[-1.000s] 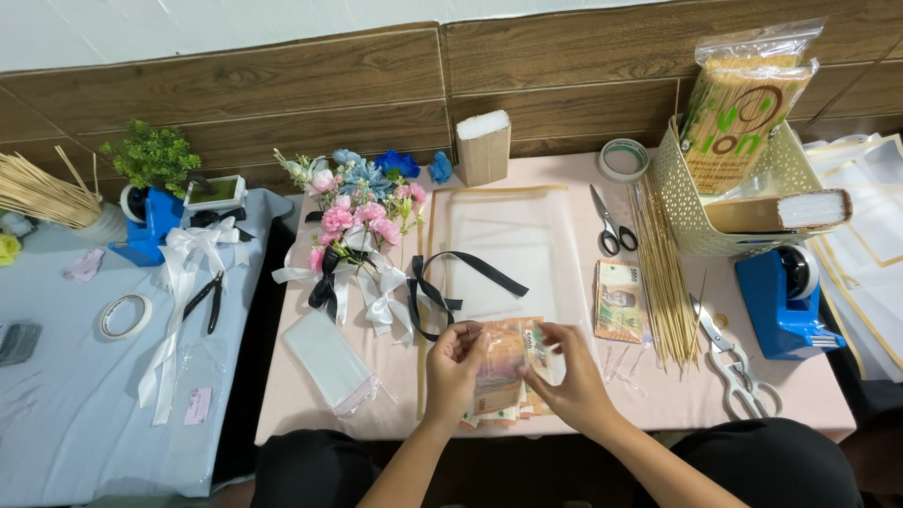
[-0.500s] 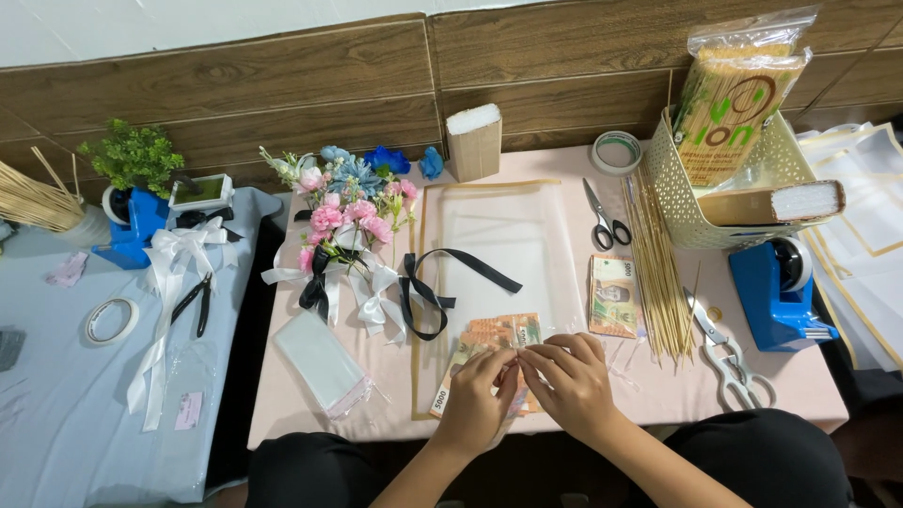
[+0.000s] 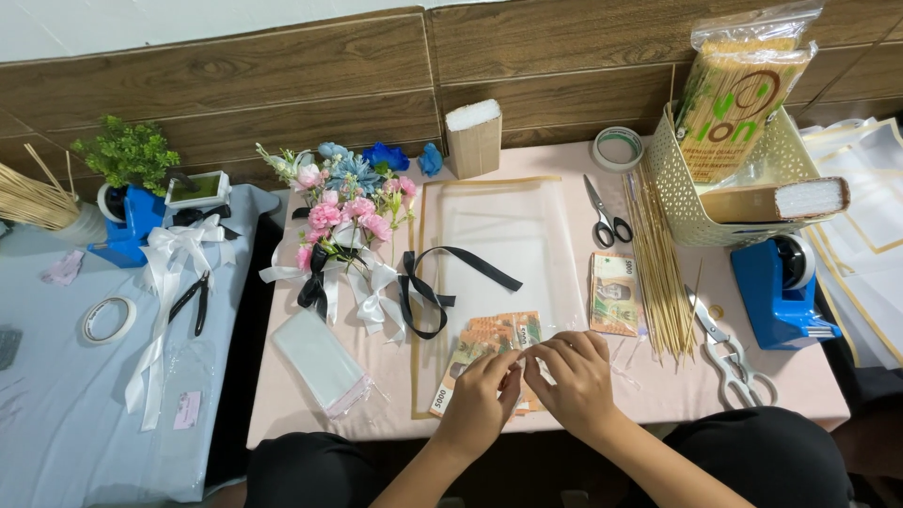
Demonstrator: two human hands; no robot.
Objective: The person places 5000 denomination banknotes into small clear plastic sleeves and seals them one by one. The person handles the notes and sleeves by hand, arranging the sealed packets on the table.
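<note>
While both hands pinch the fanned notes (image 3: 489, 343) at the table's (image 3: 800, 395) near edge, left hand (image 3: 480, 400) should anchor the fan, right hand (image 3: 574, 376) keeping tips low, spacing even.

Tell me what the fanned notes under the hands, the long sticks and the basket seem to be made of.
Fanned notes: likely matte printed paper or polymer; thin, flat, overlapping. Long sticks: probably bamboo or wood; pale tan, slim, dull. Basket: looks like cream moulded plastic, with a regular perforated wall. Left hand and right hand pinch something small over the notes.
</note>
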